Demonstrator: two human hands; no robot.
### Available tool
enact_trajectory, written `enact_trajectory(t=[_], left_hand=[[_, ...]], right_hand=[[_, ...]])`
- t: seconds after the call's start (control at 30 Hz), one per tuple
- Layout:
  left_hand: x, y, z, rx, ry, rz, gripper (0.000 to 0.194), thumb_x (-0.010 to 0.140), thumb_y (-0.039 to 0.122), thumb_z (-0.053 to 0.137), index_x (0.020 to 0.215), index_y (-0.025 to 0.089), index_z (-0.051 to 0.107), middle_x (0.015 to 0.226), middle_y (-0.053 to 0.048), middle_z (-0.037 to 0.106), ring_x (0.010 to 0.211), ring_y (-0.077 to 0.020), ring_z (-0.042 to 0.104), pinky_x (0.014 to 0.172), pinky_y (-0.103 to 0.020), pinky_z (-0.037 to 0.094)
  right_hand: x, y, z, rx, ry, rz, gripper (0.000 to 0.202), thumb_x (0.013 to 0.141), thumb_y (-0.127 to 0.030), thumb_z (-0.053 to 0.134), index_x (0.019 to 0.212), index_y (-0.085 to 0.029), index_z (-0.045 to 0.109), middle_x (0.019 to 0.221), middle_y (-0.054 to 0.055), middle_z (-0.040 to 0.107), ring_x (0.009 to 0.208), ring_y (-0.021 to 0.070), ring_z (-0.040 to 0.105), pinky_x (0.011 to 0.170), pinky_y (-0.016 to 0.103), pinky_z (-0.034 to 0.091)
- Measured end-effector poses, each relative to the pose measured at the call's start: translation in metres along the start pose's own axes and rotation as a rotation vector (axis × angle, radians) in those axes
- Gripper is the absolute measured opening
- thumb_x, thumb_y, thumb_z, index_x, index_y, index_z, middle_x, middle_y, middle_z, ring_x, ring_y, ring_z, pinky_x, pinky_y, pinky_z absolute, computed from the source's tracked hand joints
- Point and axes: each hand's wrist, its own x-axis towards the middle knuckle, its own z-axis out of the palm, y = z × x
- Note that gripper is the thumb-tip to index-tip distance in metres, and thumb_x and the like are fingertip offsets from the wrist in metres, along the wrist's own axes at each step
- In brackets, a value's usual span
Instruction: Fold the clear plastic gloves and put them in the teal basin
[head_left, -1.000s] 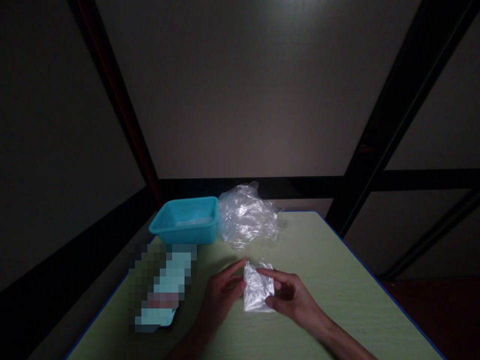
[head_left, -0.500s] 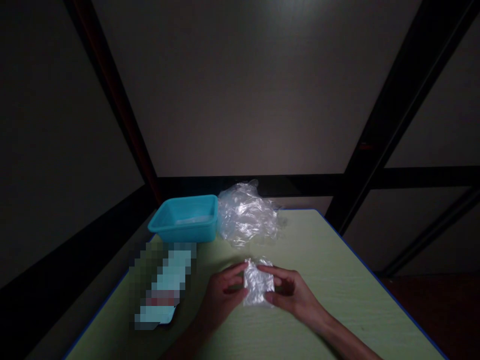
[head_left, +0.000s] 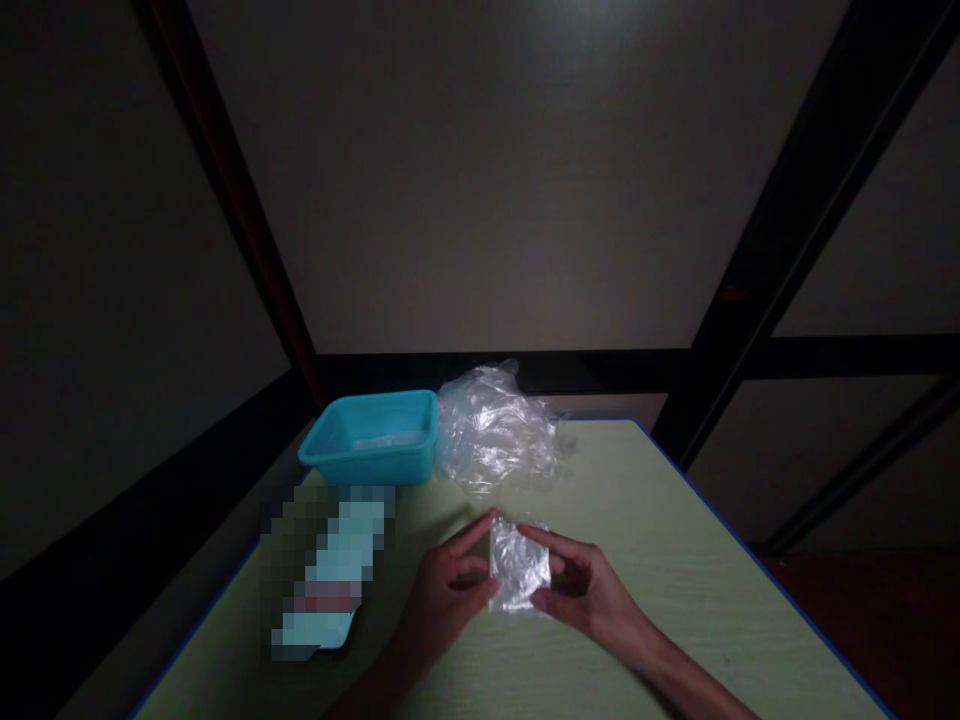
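A small square of folded clear plastic film [head_left: 519, 568], crinkled and shiny, lies at the front middle of the table between my hands. My left hand [head_left: 448, 590] is at its left edge, thumb near the lower corner and index finger stretched to the upper left corner. From the other side, my right hand [head_left: 592, 590] grips it, with the index finger across the top and the thumb on the lower right part. Whether more layers lie inside the folded square, I cannot tell. Behind it sits a loose heap of crumpled clear plastic [head_left: 499, 430].
A turquoise plastic basket [head_left: 375, 465] stands at the back left, with something pale and flat inside. Nearer on the left lies a long light-blue item [head_left: 341, 560], mostly pixelated. The pale green table [head_left: 675, 580] has a blue edge; a wall panel [head_left: 487, 200] rises behind.
My left index finger has straightened and shifted to the upper left corner of the folded plastic. My right hand keeps nearly the same hold. The view has shifted very slightly.
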Motion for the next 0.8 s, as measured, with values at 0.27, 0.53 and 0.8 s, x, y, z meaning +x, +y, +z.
enact_trajectory(t=[0.27,0.53,0.8], left_hand=[[-0.001,0.015,-0.001,-0.189,0.126,0.02,0.059,0.057,0.024,0.076,0.113,0.017,0.064,0.116,-0.01,0.064,0.08,-0.0219,0.066,0.063,-0.025,0.052],[0.011,0.038,-0.027,-0.498,0.447,-0.017,0.032,0.062,0.014,0.074,0.093,0.016,0.067,0.107,-0.01,0.068,0.092,-0.0243,0.067,0.075,-0.029,0.053],[0.024,0.045,-0.065,-0.72,0.569,-0.004,0.018,0.073,0.003,0.065,0.085,0.016,0.061,0.087,-0.005,0.072,0.088,-0.0181,0.069,0.086,-0.03,0.052]], right_hand=[[0.0,-0.01,0.003,-0.048,0.041,-0.046,0.061,0.057,-0.029,0.08,0.115,-0.021,0.064,0.059,-0.007,0.037,0.052,0.0068,0.027,0.046,0.019,0.028],[0.001,-0.007,-0.002,-0.134,0.043,-0.051,0.056,0.063,-0.031,0.077,0.117,-0.023,0.063,0.057,-0.008,0.02,0.05,0.0071,0.02,0.043,0.02,0.018],[0.014,-0.005,-0.005,-0.181,0.09,0.01,0.051,0.063,-0.025,0.075,0.112,-0.033,0.065,0.06,-0.007,0.021,0.052,0.0088,0.019,0.046,0.023,0.017]])
